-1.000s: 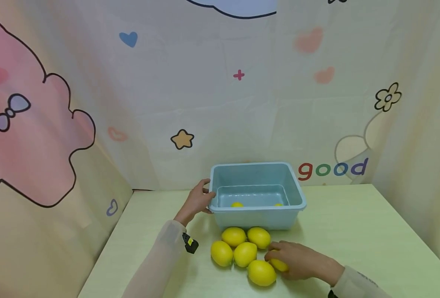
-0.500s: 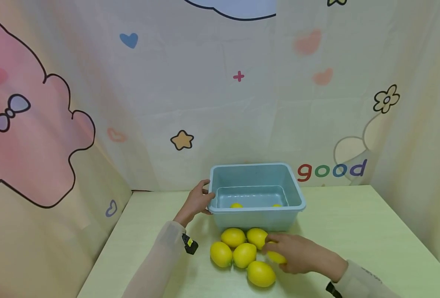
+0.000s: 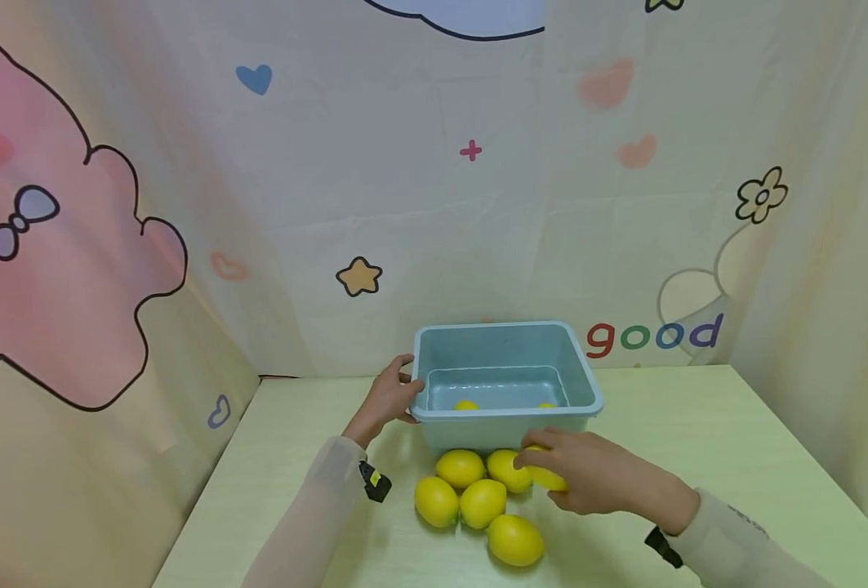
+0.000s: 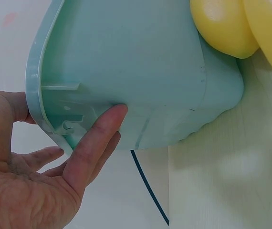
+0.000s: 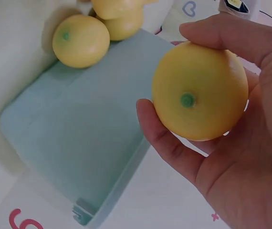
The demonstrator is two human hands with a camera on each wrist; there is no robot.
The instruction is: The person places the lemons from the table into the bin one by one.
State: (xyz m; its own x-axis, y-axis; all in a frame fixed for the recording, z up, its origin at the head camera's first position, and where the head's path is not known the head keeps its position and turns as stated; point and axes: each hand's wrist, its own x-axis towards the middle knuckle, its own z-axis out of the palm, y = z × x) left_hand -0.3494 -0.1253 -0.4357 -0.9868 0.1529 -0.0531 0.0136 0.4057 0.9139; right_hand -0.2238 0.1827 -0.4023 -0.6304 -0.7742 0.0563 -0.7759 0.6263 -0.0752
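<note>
1. Farthest left, my left hand (image 3: 391, 390) gripped the blue tub (image 3: 470, 431) by its left rim, partly closed, thumb over the lip and fingers against the outer wall. It had not shifted over the last second, so I judged the tub steady.
2. Next, on the counter (image 3: 698, 474) before the tub, lay the left lemon (image 3: 437, 502), back-left lemon (image 3: 460, 469), middle lemon (image 3: 483, 504), back-right lemon (image 3: 505, 469) and front lemon (image 3: 515, 540); these had stayed put.
3. Inside the tub, one lemon top (image 3: 466, 405) showed toward the left and a second lemon top (image 3: 547, 406) toward the right; I couldn't tell whether more lay hidden.
4. Rightmost, my right hand (image 3: 595, 469) was curled round the held lemon (image 5: 200, 90), thumb opposite fingers. It had moved from beside the front lemon toward the tub's front wall, which I read as a secure pick: this lemon was off the counter, outside the tub.
</note>
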